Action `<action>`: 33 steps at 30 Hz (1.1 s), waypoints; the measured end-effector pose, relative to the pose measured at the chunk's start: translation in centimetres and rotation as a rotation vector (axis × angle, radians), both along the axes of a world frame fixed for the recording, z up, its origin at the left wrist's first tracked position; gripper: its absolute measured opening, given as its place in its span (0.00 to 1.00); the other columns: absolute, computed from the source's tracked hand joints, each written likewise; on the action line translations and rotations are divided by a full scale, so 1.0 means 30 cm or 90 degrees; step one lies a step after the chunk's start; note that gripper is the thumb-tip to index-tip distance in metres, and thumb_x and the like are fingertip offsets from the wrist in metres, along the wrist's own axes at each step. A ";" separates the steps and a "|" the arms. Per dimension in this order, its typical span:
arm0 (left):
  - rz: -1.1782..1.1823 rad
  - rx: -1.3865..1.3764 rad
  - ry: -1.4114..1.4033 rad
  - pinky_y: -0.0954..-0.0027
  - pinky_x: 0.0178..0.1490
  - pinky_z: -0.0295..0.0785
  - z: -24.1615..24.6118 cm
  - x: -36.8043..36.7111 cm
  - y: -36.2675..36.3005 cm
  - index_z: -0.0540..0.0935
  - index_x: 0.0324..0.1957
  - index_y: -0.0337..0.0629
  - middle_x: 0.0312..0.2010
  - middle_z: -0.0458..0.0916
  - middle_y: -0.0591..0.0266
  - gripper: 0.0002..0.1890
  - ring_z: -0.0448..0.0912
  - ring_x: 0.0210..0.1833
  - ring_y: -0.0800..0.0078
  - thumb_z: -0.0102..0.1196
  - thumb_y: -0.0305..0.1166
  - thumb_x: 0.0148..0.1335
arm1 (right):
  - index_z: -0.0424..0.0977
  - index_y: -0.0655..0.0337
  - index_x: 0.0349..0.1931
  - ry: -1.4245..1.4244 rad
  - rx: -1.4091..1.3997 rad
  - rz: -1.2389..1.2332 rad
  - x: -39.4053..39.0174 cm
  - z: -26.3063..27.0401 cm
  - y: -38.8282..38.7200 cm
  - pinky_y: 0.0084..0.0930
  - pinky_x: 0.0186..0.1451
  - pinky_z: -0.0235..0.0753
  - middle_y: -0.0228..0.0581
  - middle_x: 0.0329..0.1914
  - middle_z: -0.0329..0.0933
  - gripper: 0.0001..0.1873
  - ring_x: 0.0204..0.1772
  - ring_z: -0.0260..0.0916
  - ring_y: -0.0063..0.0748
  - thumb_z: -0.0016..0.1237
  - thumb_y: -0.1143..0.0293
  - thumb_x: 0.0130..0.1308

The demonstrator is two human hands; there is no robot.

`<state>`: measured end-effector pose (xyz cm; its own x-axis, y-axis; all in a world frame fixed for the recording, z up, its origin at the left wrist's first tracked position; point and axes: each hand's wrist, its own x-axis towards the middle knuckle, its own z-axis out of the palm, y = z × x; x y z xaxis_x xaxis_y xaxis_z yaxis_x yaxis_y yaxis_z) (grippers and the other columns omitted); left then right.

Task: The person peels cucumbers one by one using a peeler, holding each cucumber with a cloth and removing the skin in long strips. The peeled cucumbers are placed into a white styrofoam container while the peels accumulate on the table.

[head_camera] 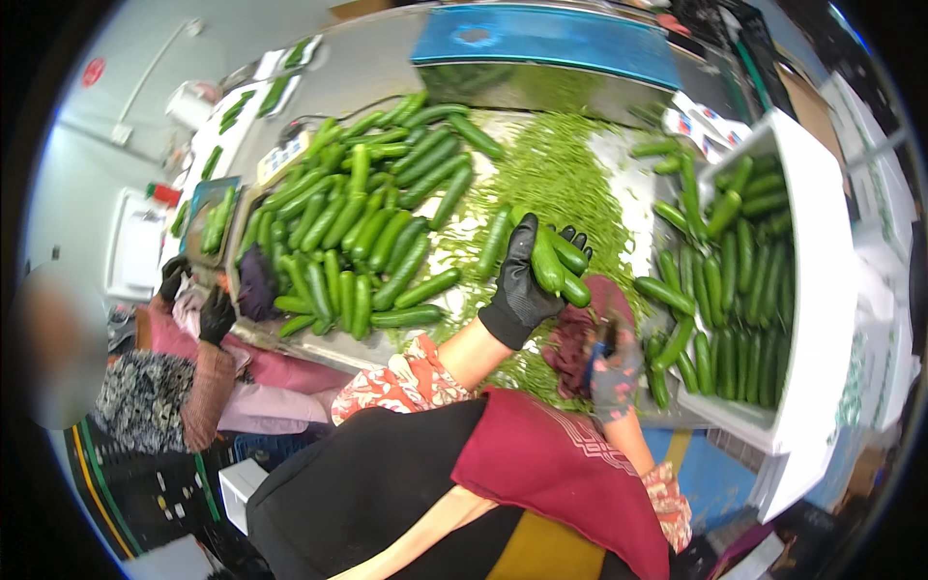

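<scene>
My left hand (525,286), in a black glove, is turned palm up around a small bunch of cucumbers (547,262). Their ends point towards me. Just left of its thumb, another cucumber (494,243) rests on the table. My right hand (615,370), in a grey patterned glove, is blurred and grips a bunched maroon cloth (569,348); its fingers are mostly hidden. Something blue shows by that hand, too blurred to name. Beneath both hands, thin green shreds (558,174) cover the metal table.
A large heap of cucumbers (355,225) lies left. At right, a white foam box (812,290) on its side holds rows of cucumbers, with loose ones before it. A blue-topped metal box (544,43) stands behind. A co-worker's gloved hands (217,315) are at far left, near a scale (284,158).
</scene>
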<state>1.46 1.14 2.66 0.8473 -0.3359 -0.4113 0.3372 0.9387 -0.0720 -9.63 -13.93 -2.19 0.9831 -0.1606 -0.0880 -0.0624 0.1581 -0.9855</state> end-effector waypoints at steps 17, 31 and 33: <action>-0.361 1.804 0.070 0.54 0.58 0.63 -0.046 0.410 1.671 0.60 0.62 0.39 0.52 0.71 0.39 0.47 0.70 0.55 0.45 0.56 0.60 0.45 | 0.69 0.66 0.49 -0.104 -0.420 0.002 -0.059 0.054 -0.097 0.29 0.44 0.72 0.48 0.37 0.75 0.22 0.40 0.74 0.41 0.53 0.74 0.51; -0.459 1.252 -1.048 0.63 0.44 0.73 0.015 0.029 -0.435 0.69 0.57 0.41 0.36 0.80 0.51 0.32 0.79 0.39 0.57 0.56 0.50 0.54 | 0.71 0.64 0.44 0.064 -0.246 -0.135 -0.327 -0.092 -0.263 0.27 0.34 0.72 0.39 0.29 0.75 0.20 0.30 0.73 0.34 0.51 0.62 0.54; -0.640 1.307 -1.149 0.58 0.38 0.73 0.052 -0.058 -0.569 0.61 0.61 0.36 0.29 0.79 0.49 0.39 0.79 0.33 0.54 0.57 0.49 0.51 | 0.73 0.62 0.40 0.082 -0.187 -0.220 -0.325 -0.053 -0.269 0.30 0.34 0.72 0.36 0.27 0.76 0.16 0.29 0.73 0.34 0.54 0.68 0.50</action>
